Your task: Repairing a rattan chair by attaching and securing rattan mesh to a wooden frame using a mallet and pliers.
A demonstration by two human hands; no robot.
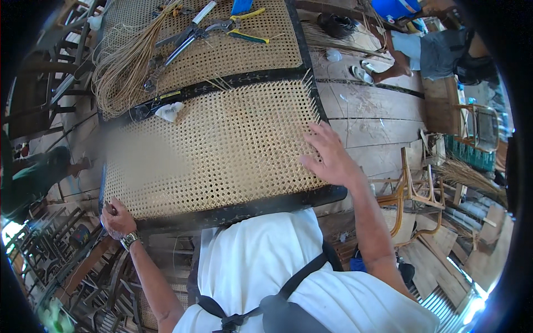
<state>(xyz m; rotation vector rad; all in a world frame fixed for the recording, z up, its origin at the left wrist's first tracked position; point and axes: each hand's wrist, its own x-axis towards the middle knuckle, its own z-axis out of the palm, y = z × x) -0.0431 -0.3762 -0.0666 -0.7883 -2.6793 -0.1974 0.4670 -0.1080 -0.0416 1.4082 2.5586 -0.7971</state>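
Note:
A woven cane panel [222,152] in a dark wooden frame [244,210] lies in front of me. My right hand [331,157] rests over its right edge, fingers spread and holding nothing, beside a row of loose cane ends [312,94]. At the near left corner of the frame, my left hand [117,221], with a watch [129,239] on the wrist, has its fingers curled. What they grip is too small to make out. A pale blur hides part of the weave at left.
On the far panel lie a bundle of cane strands [130,64], yellow-handled pruning shears [236,25] and several other tools. A white lump [169,111] sits on the middle rail. People are at both sides. A rattan chair frame [408,191] stands at right; dark chair frames [72,261] crowd the left.

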